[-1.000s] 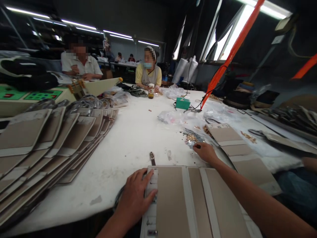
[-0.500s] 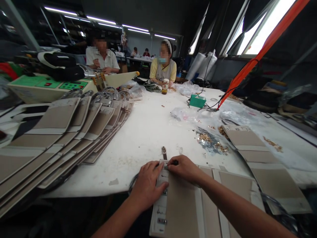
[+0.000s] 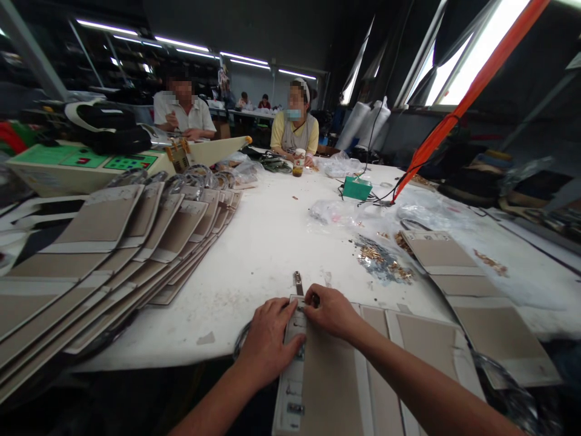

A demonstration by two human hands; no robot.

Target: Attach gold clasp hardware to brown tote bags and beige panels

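A beige bag panel (image 3: 333, 381) with white strips along its edges lies at the near edge of the table. My left hand (image 3: 271, 342) rests on its left edge, fingers spread and pressing flat. At the panel's top left corner, the fingers of my right hand (image 3: 330, 309) are pinched together; whatever they hold is hidden. Just beyond them, a short strap with a metal buckle (image 3: 298, 282) sticks out from the panel's top edge. A small metal plate (image 3: 295, 409) sits lower on the white strip.
Overlapping beige panels (image 3: 104, 221) with wrapped handles fill the left side. Another panel (image 3: 479, 309) lies at right, near loose gold-coloured metal pieces (image 3: 379, 254). Farther off are plastic bags (image 3: 333, 213), a green box (image 3: 357, 188), a machine (image 3: 86, 166) and two seated people (image 3: 295, 130).
My right fingers have shifted slightly at the panel's corner and stay pinched. My left hand keeps its place on the panel. The whole view has moved a little.
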